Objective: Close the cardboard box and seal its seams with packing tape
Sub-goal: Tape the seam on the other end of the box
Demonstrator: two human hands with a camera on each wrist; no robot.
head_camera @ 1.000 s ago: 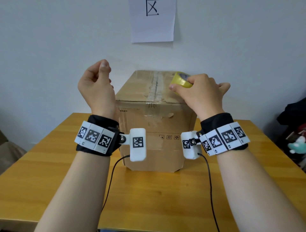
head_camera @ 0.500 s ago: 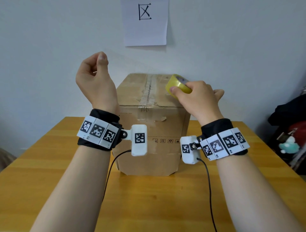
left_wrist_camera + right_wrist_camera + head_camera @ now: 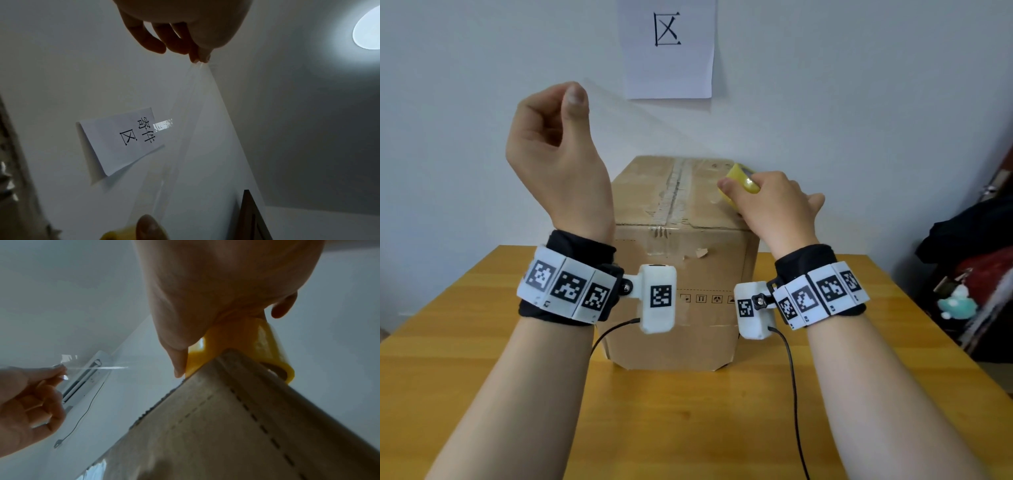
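We hold the yellow tape roll (image 3: 739,183) in our right hand (image 3: 774,209), fingers curled round it, low over the right half of the cardboard box (image 3: 681,260), which stands closed toward the far edge of the tabletop (image 3: 688,421). Our left hand (image 3: 554,157) is raised up and to the left, pinching the free end of the clear tape strip (image 3: 191,123). The strip runs slantwise from that pinch down to the roll, crossing above the box's lengthwise top seam (image 3: 674,192); laying it, we judge, means turning it along that seam. The left wrist view alone shows the strip clearly; the right wrist view shows the roll meeting the box edge.
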